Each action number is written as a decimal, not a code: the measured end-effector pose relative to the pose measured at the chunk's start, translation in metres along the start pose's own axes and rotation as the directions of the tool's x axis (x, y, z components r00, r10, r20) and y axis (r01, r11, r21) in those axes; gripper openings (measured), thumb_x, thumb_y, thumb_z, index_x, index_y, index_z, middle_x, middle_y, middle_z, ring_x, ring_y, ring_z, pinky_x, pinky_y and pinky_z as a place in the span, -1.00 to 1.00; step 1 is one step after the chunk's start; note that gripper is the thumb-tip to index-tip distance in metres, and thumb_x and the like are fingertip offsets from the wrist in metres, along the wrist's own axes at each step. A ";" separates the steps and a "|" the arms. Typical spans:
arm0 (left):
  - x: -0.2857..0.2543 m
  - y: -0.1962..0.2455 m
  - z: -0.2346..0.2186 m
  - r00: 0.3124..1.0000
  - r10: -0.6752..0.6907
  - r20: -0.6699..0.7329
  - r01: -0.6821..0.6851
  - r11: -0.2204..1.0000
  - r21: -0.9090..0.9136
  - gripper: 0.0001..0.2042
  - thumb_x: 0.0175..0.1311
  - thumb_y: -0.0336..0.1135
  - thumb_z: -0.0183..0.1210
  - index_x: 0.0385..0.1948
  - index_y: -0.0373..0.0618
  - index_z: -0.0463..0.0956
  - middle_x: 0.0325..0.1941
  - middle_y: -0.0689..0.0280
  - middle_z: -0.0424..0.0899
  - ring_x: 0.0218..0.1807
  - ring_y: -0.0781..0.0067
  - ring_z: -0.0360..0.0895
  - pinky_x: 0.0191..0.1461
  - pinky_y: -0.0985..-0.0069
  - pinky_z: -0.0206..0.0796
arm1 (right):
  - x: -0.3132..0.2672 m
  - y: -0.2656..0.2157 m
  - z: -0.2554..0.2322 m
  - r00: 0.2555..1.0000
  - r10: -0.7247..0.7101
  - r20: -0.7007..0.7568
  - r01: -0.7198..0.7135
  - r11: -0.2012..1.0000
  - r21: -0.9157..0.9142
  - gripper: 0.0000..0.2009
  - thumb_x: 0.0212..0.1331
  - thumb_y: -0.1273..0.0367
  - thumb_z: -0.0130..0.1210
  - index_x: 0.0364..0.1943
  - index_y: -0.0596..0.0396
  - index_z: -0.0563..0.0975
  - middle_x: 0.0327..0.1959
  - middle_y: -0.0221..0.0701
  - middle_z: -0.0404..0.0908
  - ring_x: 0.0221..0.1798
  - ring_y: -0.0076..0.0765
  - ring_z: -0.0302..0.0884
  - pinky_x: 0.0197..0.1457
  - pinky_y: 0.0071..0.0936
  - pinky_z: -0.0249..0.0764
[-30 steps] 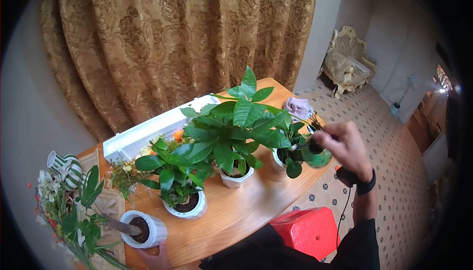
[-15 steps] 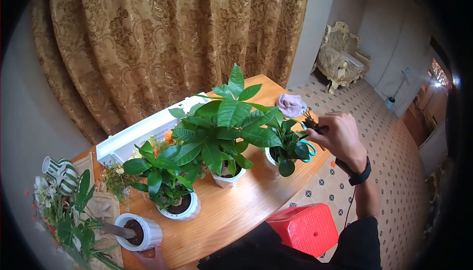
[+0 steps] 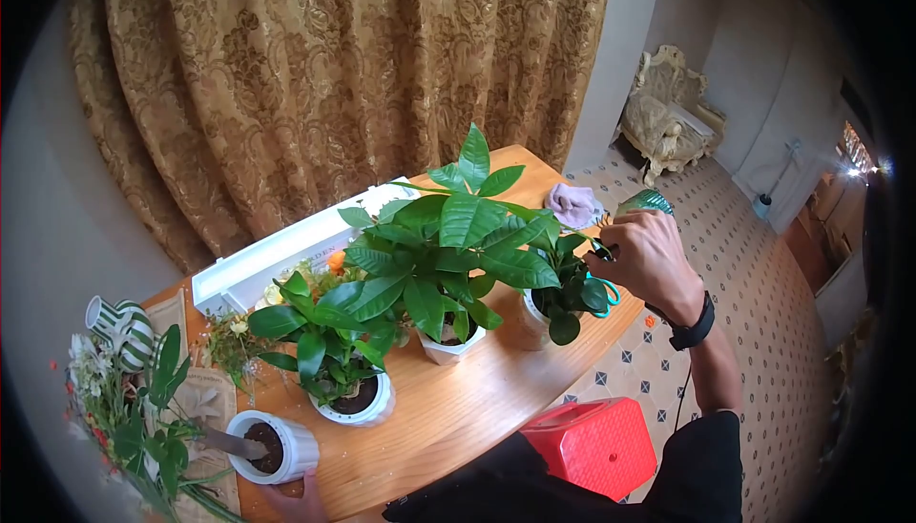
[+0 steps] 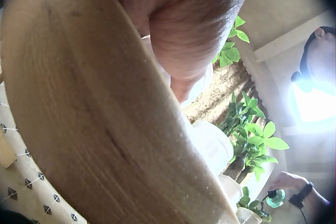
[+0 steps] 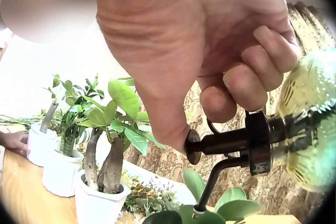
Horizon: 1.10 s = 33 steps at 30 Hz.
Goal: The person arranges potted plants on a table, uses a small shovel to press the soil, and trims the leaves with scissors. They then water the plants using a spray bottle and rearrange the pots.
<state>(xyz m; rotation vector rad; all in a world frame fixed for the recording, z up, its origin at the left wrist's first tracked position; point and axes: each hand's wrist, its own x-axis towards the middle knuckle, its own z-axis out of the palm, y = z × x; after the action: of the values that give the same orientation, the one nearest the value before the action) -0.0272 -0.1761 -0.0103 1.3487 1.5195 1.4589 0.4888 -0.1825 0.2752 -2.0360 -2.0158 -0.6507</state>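
Note:
My right hand (image 3: 649, 261) holds a glass spray bottle (image 5: 310, 121) over the right end of the table. In the right wrist view its thumb presses on the round black plunger, and the curled fingers lie around the black neck. The bottle lies tipped sideways, its thin bent spout just over the leaves of the small round-leaved plant (image 3: 565, 294). At the near left corner of the table, my left hand (image 3: 298, 499) touches a white ribbed pot (image 3: 298, 449) with a thick-stemmed plant; most of its fingers are hidden.
A large broad-leaved plant (image 3: 468, 256) and a leafy potted plant (image 3: 329, 332) stand mid-table. Turquoise scissor-like handles (image 3: 609, 302) and a lilac cloth (image 3: 572, 204) lie at the right. Behind is a white trough (image 3: 286, 254); a striped vase (image 3: 124, 332) stands left, a red stool (image 3: 596, 447) below.
The green glass of the spray bottle was below my right hand, then hidden, and now shows above it as the wrist has turned. My left hand stays at the pot.

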 end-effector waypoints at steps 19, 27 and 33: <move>0.005 -0.013 -0.002 0.999 0.051 -0.008 -0.050 0.994 0.094 0.00 0.06 -0.62 0.34 0.56 -0.30 -0.15 0.53 -0.02 0.20 0.51 0.14 0.23 0.59 0.27 0.00 | -0.023 0.017 -0.040 0.900 0.420 0.117 -0.389 0.651 0.651 -0.57 0.38 0.20 0.19 -0.57 0.29 0.58 -0.72 -0.53 0.41 -0.57 -0.68 0.30 -0.49 -0.49 0.25; -0.002 0.016 -0.001 0.999 -0.021 -0.044 0.025 0.997 0.076 0.02 0.01 -0.60 0.39 0.54 -0.34 -0.10 0.53 -0.03 0.21 0.53 0.16 0.21 0.62 0.29 -0.08 | -0.066 -0.007 -0.047 0.926 0.241 0.292 -0.351 0.259 0.900 -0.45 0.40 -0.01 0.11 -0.66 0.07 0.40 -0.69 -0.59 0.30 -0.59 -0.68 0.18 -0.51 -0.60 0.07; -0.005 0.020 -0.001 0.997 -0.062 -0.053 0.067 0.992 0.110 0.01 0.01 -0.61 0.39 0.54 -0.34 -0.09 0.54 -0.03 0.22 0.53 0.18 0.21 0.61 0.31 -0.06 | -0.043 -0.065 -0.069 0.958 -0.069 0.279 -0.240 0.343 0.908 -0.58 0.19 0.26 0.35 -0.69 0.19 0.45 -0.74 -0.49 0.36 -0.64 -0.53 0.31 -0.54 -0.43 0.11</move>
<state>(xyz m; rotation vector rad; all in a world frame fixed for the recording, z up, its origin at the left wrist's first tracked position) -0.0222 -0.1835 0.0077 1.3236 1.6826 1.3948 0.4142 -0.2483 0.3068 -1.4332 -1.6603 0.7860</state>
